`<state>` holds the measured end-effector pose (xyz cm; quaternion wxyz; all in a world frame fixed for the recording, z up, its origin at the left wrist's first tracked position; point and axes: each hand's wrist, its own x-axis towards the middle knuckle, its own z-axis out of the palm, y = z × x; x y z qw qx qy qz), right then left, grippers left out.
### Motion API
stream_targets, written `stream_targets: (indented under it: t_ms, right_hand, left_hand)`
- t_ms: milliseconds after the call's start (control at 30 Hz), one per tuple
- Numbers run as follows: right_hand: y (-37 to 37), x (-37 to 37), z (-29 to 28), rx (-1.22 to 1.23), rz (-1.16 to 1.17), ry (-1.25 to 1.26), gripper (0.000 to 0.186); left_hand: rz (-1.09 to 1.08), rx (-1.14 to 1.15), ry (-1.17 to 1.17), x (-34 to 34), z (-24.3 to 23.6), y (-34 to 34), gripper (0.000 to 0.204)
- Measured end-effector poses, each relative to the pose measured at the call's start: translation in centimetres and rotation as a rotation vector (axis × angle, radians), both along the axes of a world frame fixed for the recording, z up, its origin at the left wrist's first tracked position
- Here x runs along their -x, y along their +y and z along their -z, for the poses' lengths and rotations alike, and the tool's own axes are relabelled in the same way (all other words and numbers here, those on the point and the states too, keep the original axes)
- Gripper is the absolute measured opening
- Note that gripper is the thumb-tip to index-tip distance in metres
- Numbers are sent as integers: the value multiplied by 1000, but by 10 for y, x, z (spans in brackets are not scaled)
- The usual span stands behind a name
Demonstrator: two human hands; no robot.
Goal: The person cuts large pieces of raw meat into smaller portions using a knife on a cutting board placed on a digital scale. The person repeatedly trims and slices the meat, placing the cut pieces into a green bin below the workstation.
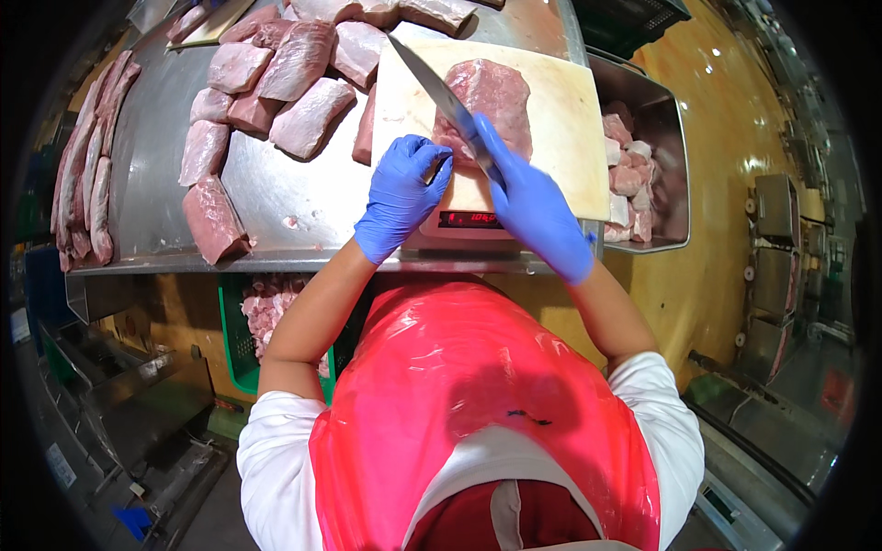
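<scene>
Both my hands wear blue gloves. In my right hand point(531, 204) is the handle of a long knife point(430, 84), its blade slanting up and left across a thick slab of pink meat point(503, 96). The slab lies on a pale cutting board point(574, 110). My left hand point(402, 191) is at the slab's near left corner, its fingers curled together; whatever they pinch is too small to make out. Just in front of the board, between my wrists, is a scale point(470, 223) with a lit red display.
Several meat pieces point(312, 118) lie on the metal table point(147, 184), with long strips point(92, 165) at its left end. A steel pan point(675, 156) of small chunks is right of the board. Beneath the table's front edge is a green crate point(241, 354) holding meat trimmings.
</scene>
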<state>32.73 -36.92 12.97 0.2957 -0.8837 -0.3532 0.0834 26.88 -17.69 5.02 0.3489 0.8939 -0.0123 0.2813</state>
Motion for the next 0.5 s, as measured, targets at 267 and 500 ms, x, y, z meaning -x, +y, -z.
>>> stream_targets:
  t_ms: [267,500]
  right_hand:
    - [-131,39,-27,308,-69,178,73]
    - [-95,7,-25,-190,87,184,71]
  left_hand:
    - [-118,63,-64,4,-2,-9,15]
    - [17,-28,135,1,-14,-38,40]
